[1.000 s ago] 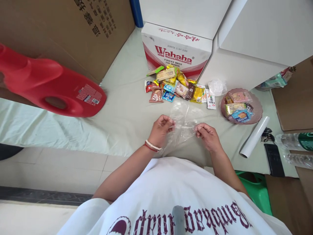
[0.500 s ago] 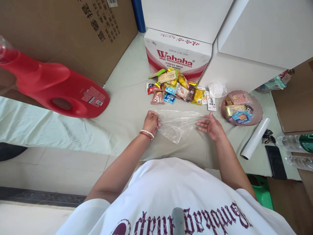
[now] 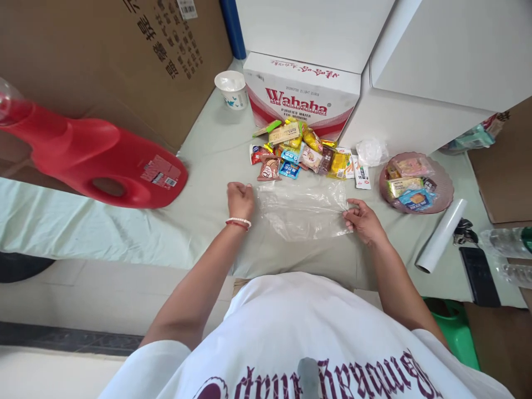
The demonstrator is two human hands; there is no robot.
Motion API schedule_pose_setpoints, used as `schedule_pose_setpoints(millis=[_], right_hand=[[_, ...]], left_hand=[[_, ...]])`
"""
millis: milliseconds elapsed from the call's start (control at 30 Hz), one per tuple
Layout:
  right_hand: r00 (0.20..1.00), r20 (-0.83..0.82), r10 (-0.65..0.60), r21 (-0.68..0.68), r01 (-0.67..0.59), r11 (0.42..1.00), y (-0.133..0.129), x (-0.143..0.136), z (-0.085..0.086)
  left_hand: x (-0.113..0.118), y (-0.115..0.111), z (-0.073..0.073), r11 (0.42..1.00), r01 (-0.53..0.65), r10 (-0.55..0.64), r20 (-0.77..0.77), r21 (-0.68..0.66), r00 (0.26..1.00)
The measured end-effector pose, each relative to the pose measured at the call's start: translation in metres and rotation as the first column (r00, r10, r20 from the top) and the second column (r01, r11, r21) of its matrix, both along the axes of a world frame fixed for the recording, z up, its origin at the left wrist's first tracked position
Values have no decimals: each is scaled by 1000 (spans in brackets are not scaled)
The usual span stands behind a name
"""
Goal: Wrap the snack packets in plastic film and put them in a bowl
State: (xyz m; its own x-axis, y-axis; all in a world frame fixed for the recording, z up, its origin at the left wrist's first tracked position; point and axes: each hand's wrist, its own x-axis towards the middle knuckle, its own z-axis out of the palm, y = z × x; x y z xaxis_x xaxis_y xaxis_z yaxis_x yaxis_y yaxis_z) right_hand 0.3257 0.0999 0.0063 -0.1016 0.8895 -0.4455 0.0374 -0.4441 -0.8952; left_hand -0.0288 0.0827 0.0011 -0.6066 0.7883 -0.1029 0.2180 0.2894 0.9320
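Observation:
A clear plastic bag [image 3: 305, 213] lies spread over the green cloth, its width stretched between my hands. My right hand [image 3: 362, 220] pinches the bag's right edge between thumb and fingers. At the bag's left edge is my left hand [image 3: 241, 200], its fingers curled closed; what they hold, if anything, is too small to make out. Just beyond the bag is a pile of wrapped snacks [image 3: 291, 149], in front of a white and red Wahaha box [image 3: 303, 94]. To the right, a pink glass plate [image 3: 444, 191] bears several more packets.
A large red bottle [image 3: 120, 160] stands at the left, beside a cardboard box [image 3: 103, 61]. A paper cup [image 3: 231, 91] is at the back. On the right are a crumpled plastic bag [image 3: 371, 151], a white roll [image 3: 441, 235], keys [image 3: 464, 233], a black phone [image 3: 480, 276] and clear bottles [image 3: 502, 243].
My left hand has moved left and slightly up. The bag is spread wider and flatter. My right hand has closed on its edge. The paper cup now shows at the back.

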Motion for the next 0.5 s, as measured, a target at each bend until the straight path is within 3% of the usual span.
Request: schedule_pose_setpoints(millis=[67, 100, 167, 200, 267, 333, 400, 467, 500], right_hand=[[1000, 5, 7, 11, -7, 1000, -3, -2, -2], [1000, 8, 10, 13, -10, 1000, -6, -5, -3], [1000, 18, 6, 9, -6, 1000, -13, -9, -5], [1000, 23, 0, 8, -1, 1000, -16, -10, -7], [999, 43, -16, 13, 15, 1000, -25, -5, -10], [995, 93, -23, 13, 21, 1000, -34, 8, -13], [983, 182, 32, -10, -31, 999, -41, 27, -13], [931, 336, 140, -6, -146, 989, -40, 44, -8], [880, 444, 167, 30, -201, 979, -35, 49, -2]], left_hand=[[11, -9, 12, 995, -68, 78, -141, 78, 987], [22, -16, 17, 993, -41, 62, -196, 112, 979], [47, -32, 19, 979, 158, -116, -288, 129, 951], [58, -40, 17, 925, 371, -307, -414, 82, 857], [69, -55, 5, 802, 591, -520, -586, -85, 621], [63, -68, -11, 698, 663, -653, -621, -271, 433], [41, -81, -23, 608, 696, -745, -578, -381, 334], [16, -91, -24, 565, 725, -776, -552, -394, 304], [5, -95, -21, 585, 724, -760, -559, -365, 332]])
